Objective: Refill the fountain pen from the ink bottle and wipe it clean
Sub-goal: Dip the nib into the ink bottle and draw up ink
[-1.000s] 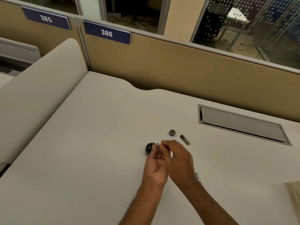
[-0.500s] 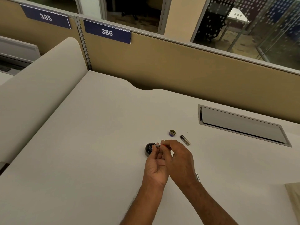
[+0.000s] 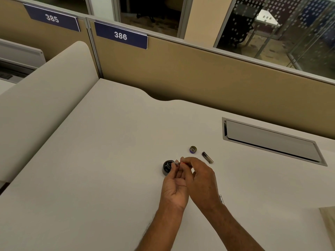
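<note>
Office cubicle, pale desk (image 3: 94, 160), tan partition behind with a "386" plate (image 3: 121, 35). The pen section (image 3: 178, 163), a thin pale piece with a red bit, is pinched between both hands right beside the mouth of the open ink bottle (image 3: 167, 167). Left hand (image 3: 175, 189) grips the front end with its fingertips; right hand (image 3: 201, 180) is closed on the rear end. Against the frames a second earlier almost nothing has shifted: same pinch, same spot, so filling looks in progress or about to start; wiping is not yet done. Bottle cap (image 3: 193, 149) and dark pen barrel (image 3: 207, 157) lie apart just behind the hands. No cloth is in view.
</note>
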A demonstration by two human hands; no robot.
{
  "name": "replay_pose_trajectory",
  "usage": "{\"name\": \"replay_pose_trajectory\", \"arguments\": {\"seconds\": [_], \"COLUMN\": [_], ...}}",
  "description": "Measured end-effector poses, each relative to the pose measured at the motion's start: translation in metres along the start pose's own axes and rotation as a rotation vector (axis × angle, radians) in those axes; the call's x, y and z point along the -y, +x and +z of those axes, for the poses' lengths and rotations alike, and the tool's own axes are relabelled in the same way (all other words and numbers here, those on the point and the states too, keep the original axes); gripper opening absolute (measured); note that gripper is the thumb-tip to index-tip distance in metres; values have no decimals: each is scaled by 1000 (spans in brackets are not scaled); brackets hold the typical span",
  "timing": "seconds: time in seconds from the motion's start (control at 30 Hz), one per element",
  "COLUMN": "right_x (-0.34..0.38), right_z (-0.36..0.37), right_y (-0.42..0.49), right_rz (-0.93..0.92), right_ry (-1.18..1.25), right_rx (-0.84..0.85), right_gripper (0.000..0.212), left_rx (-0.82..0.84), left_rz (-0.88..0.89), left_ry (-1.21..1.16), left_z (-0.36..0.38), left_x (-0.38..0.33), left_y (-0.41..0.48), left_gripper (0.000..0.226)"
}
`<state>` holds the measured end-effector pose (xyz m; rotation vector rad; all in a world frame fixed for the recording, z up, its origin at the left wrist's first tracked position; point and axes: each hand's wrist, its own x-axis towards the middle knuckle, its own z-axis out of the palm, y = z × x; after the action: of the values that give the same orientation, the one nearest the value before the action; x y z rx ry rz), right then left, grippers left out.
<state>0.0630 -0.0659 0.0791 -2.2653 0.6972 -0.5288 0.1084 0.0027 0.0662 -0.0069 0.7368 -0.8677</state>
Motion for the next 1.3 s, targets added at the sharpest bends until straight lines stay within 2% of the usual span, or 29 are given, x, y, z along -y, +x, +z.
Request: {"name": "replay_pose_trajectory", "arguments": {"seconds": [0.1, 0.43, 0.63, 0.8, 0.97, 1.07, 1.17, 1.3], "right_x": [0, -7, -5, -8, -7, -6, -6, -7], "right_z": [1, 2, 2, 3, 6, 5, 4, 3], "right_y": [1, 1, 1, 0, -1, 1, 0, -1], "right_rz": [6, 19, 3, -7, 12, 11, -4, -11], "right_ry": [-10, 60, 36, 62, 81, 85, 106, 125], "right_rx": [-4, 27, -4, 13, -17, -13, -6, -9], "right_gripper": [7, 15, 4, 15, 11, 7, 12, 17], "left_rx": [7, 18, 27, 37, 34, 57, 42, 38], "left_rz": [-13, -11, -32, -42, -40, -37, -35, 0], "left_ry": [-23, -50, -118, -62, -60, -91, -73, -34], "left_z": [0, 2, -1, 0, 0, -1, -3, -4], "left_x": [0, 1, 0, 0, 1, 1, 0, 0], "left_y": [0, -2, 0, -1, -3, -2, 1, 2], "left_gripper": [29, 22, 29, 25, 36, 28, 31, 22]}}
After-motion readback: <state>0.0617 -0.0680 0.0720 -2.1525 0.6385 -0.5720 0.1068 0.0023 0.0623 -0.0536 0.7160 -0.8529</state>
